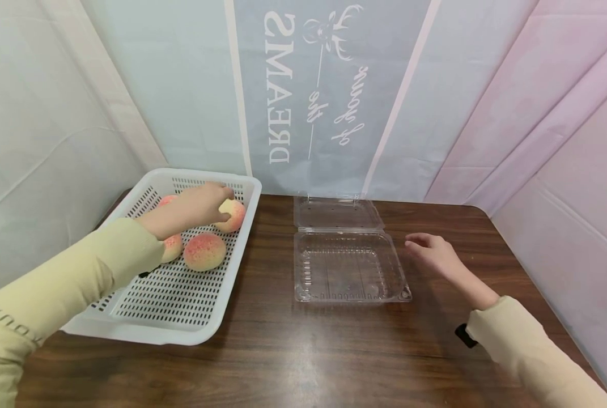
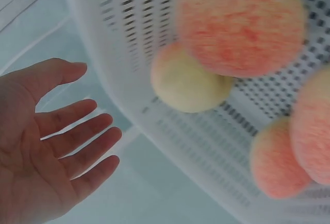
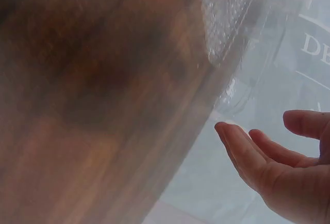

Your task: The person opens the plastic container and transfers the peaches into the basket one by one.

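Note:
Several red-and-yellow peaches lie in a white perforated basket (image 1: 239,249) on the left. My left hand (image 1: 198,207) reaches over the basket, its thumb and fingers spread above the back-right peach (image 1: 233,216) and overlapping it in the head view. In the left wrist view that hand (image 2: 62,136) has parted fingers and an empty palm. Nearer to me lies another peach (image 1: 204,251), with one more peach (image 1: 172,248) partly under my forearm. My right hand (image 1: 433,255), empty with fingers loosely bent, hovers just right of a clear plastic clamshell box (image 1: 341,266).
The clamshell's lid (image 1: 336,213) is folded back toward the hanging cloth (image 1: 329,102) behind the table. Brown wooden tabletop (image 1: 303,351) extends in front of the box and between it and the basket. Pale cloth walls (image 1: 568,192) stand at both sides.

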Demonstrator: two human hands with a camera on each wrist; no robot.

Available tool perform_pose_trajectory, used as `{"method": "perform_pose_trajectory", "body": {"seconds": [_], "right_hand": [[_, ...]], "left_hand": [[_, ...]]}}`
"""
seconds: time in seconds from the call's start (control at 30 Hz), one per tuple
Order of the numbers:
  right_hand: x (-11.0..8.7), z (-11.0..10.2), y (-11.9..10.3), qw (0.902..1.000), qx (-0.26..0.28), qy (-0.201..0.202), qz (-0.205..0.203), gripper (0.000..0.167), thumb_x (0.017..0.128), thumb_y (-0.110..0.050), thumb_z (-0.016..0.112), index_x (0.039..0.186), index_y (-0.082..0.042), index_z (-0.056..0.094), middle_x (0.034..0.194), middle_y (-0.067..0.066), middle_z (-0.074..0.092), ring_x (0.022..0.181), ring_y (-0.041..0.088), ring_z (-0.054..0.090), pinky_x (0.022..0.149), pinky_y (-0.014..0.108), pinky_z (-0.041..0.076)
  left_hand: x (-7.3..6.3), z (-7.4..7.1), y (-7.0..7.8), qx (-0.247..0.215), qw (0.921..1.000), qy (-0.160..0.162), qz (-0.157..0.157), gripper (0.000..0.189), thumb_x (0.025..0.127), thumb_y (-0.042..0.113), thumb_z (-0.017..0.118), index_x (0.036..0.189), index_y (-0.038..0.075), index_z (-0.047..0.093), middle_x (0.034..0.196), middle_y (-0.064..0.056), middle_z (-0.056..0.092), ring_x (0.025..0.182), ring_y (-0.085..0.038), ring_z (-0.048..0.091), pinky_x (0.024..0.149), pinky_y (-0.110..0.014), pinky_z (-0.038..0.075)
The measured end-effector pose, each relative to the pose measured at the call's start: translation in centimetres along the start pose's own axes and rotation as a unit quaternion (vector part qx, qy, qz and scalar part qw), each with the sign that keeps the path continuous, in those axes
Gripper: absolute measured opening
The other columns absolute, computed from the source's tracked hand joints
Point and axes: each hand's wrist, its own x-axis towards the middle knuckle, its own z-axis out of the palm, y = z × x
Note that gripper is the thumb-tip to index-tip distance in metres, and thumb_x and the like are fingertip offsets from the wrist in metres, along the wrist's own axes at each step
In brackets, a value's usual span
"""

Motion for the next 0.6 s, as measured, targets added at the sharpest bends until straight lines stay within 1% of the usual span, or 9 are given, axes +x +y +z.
{"method": "perform_pose_trajectory", "body": {"seconds": [0.1,0.2,0.27,0.37,0.5,0.6], "right_hand": [[0.5,-0.7,-0.4,0.9989,-0.039,0.02,-0.015,0.049,0.096,-0.032,0.041,0.126,0.006,0.047,0.119,0.03,0.052,0.106,0.044,0.05,0.081,0.051,0.043],[1.2,-1.3,-0.7,0.9981,-0.048,0.029,-0.027,0.05,0.096,-0.034,0.041,0.126,0.005,0.047,0.12,0.029,0.051,0.108,0.043,0.049,0.082,0.052,0.042],[1.6,-1.8,-1.0,0.9973,-0.055,0.033,-0.035,0.049,0.096,-0.034,0.041,0.125,0.005,0.047,0.119,0.029,0.052,0.107,0.043,0.05,0.081,0.052,0.043],[2.3,-2.3,-1.3,0.9966,-0.065,0.028,-0.042,0.05,0.096,-0.034,0.041,0.126,0.005,0.046,0.12,0.029,0.052,0.108,0.042,0.05,0.081,0.052,0.043],[3.3,-2.7,-2.0,0.9956,-0.077,0.023,-0.048,0.052,0.096,-0.034,0.04,0.128,0.006,0.043,0.121,0.029,0.05,0.109,0.042,0.049,0.083,0.052,0.042],[4.1,-3.0,-2.3,0.9947,-0.083,0.03,-0.052,0.053,0.096,-0.033,0.041,0.129,0.008,0.041,0.122,0.029,0.05,0.11,0.042,0.048,0.086,0.053,0.041]], "left_hand": [[0.8,-0.7,0.6,-0.028,0.9995,0.011,-0.009,0.04,0.082,0.017,0.063,0.116,-0.002,0.055,0.115,-0.018,0.057,0.105,-0.033,0.053,0.086,-0.047,0.043],[1.8,-1.4,1.5,-0.063,0.9978,0.016,-0.016,0.042,0.082,0.019,0.061,0.118,-0.003,0.054,0.118,-0.019,0.056,0.109,-0.032,0.051,0.09,-0.046,0.041],[2.6,-1.9,2.2,-0.081,0.9964,0.018,-0.018,0.045,0.083,0.021,0.06,0.119,-0.003,0.052,0.118,-0.02,0.055,0.109,-0.032,0.051,0.089,-0.045,0.042],[3.9,-2.5,3.3,-0.109,0.9935,0.017,-0.026,0.049,0.084,0.024,0.059,0.124,-0.003,0.047,0.119,-0.02,0.054,0.106,-0.032,0.052,0.086,-0.043,0.044],[5.5,-3.1,4.4,-0.126,0.9908,0.028,-0.04,0.054,0.085,0.026,0.058,0.128,-0.003,0.043,0.122,-0.019,0.052,0.105,-0.031,0.053,0.084,-0.041,0.045],[6.7,-3.3,5.2,-0.132,0.9894,0.042,-0.044,0.054,0.085,0.029,0.058,0.127,-0.002,0.043,0.124,-0.018,0.052,0.107,-0.03,0.053,0.087,-0.04,0.044]]}}
